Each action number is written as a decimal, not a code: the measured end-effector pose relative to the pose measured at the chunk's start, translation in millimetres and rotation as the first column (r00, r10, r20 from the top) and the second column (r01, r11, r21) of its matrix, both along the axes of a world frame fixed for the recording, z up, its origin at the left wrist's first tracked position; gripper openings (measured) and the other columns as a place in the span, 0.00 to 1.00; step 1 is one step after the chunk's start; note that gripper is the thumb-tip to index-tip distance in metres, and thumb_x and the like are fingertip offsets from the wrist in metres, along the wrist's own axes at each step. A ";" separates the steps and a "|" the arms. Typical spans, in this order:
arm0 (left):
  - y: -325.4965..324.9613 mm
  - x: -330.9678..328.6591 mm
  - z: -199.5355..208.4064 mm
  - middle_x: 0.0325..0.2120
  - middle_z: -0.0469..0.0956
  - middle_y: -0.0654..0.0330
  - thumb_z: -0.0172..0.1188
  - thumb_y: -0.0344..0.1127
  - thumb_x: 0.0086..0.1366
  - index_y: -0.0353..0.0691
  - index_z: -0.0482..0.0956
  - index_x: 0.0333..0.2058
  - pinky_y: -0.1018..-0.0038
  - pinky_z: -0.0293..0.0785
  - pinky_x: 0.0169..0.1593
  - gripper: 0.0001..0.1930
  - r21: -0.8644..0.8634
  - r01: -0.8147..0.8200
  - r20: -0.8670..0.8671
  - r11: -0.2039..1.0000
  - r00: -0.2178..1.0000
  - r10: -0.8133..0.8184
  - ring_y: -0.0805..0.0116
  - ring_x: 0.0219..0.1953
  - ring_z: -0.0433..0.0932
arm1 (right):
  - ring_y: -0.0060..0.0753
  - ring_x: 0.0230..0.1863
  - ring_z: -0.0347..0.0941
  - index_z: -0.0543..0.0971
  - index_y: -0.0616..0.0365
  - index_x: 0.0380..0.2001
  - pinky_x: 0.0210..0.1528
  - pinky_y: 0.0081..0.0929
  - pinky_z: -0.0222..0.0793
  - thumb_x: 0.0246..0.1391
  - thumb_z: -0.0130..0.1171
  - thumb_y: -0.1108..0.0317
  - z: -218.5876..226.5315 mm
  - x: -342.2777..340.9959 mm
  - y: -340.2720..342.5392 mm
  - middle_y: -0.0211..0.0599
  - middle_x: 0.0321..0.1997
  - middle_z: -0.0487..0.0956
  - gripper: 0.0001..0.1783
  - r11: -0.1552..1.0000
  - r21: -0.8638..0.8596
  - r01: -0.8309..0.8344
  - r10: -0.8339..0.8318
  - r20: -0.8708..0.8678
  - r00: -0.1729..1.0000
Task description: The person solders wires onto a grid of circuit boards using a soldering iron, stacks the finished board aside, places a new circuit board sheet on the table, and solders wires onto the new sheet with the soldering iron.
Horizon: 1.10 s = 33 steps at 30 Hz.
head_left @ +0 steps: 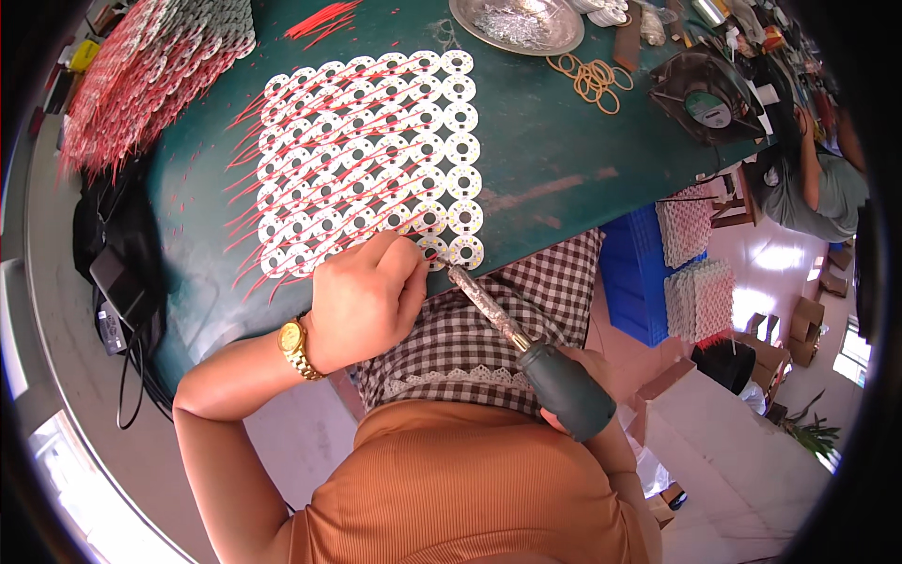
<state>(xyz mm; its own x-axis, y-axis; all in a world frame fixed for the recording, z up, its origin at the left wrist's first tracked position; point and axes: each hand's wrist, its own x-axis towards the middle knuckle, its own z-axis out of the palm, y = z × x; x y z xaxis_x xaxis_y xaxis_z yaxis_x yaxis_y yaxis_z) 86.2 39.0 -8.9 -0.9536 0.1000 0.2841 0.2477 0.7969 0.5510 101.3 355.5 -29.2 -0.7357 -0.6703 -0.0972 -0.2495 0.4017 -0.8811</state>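
Head view centres on a square panel [376,155] of joined white ring-shaped boards, dotted with small yellow chips, lying on the green tabletop [540,141]. Thin red wires [246,202] slant across most rings and overhang its left side; the rightmost column is bare. The left hand [368,296] is closed over the lower edge, its fingertips hidden, so any pinch cannot be told. The right hand [592,368] grips a dark-handled soldering iron [570,395], tip by the bottom-right rings. Beyond, a black fan [675,86] bears a round green-and-white label [709,110], its print too small to read.
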 end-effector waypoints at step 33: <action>4.1 -12.4 27.4 0.22 0.75 0.60 0.71 0.25 0.50 0.37 0.78 0.31 0.68 0.69 0.20 0.11 -0.064 0.210 -0.091 0.976 0.972 -0.216 0.63 0.19 0.75 | 0.34 0.17 0.72 0.80 0.52 0.24 0.24 0.34 0.69 0.48 0.61 0.63 -5.3 12.7 2.2 0.31 0.19 0.78 0.05 0.810 0.053 0.584 -0.488 0.615 0.620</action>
<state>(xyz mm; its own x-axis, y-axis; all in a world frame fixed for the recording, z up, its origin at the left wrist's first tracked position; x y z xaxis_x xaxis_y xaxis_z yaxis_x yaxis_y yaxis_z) 73.8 43.1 18.5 -0.8769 0.3155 0.3626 0.4649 0.7480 0.4737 114.0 357.7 -34.6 -0.7966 -0.2157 -0.5647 0.5417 0.1597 -0.8252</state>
